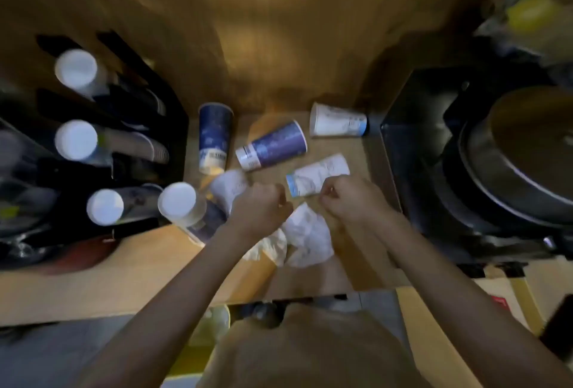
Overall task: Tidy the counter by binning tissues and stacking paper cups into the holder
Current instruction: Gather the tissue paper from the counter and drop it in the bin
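Two hands, left [259, 201] and right [350, 198], hover clenched over crumpled white tissues [307, 237].

A light wood counter [93, 282] runs across the scene, lit warm and dim, with a brighter patch on the brown wall [279, 31] at the far side. On the right stands a black appliance [434, 155] with a round dark metal pan [521, 152] on top. At the far right corner lies a blurred heap with something yellow [530, 12] in it. Past the counter's near edge shows grey floor [46, 356], and at the near right, flat cardboard [440, 310].
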The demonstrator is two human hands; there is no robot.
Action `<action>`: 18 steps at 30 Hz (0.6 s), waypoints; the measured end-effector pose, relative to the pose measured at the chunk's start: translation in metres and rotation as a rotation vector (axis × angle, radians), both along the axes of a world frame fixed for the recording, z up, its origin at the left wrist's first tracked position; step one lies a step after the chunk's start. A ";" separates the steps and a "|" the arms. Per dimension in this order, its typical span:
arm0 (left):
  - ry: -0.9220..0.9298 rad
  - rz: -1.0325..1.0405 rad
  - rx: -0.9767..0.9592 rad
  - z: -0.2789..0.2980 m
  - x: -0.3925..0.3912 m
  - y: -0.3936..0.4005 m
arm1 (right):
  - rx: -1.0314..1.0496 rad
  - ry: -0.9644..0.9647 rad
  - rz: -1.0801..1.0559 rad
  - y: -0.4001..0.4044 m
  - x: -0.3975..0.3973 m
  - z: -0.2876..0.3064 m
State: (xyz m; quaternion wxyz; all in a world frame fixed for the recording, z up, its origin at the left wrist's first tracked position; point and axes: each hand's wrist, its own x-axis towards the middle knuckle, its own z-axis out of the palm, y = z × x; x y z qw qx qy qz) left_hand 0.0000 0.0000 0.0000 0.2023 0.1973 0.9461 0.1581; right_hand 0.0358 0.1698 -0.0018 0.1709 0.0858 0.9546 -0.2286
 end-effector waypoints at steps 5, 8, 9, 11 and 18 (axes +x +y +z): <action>-0.060 0.056 -0.056 -0.054 0.042 -0.016 | -0.057 -0.030 0.049 -0.021 0.027 -0.056; -0.027 0.036 -0.112 -0.084 0.056 -0.021 | -0.021 -0.010 0.152 -0.031 0.040 -0.080; -0.033 0.014 -0.134 -0.091 0.059 -0.021 | -0.042 -0.035 0.174 -0.034 0.044 -0.088; -0.078 -0.012 -0.193 -0.105 0.064 -0.021 | -0.078 -0.095 0.206 -0.039 0.050 -0.101; -0.026 0.093 -0.088 -0.134 0.079 -0.033 | 0.056 0.001 0.342 -0.034 0.058 -0.126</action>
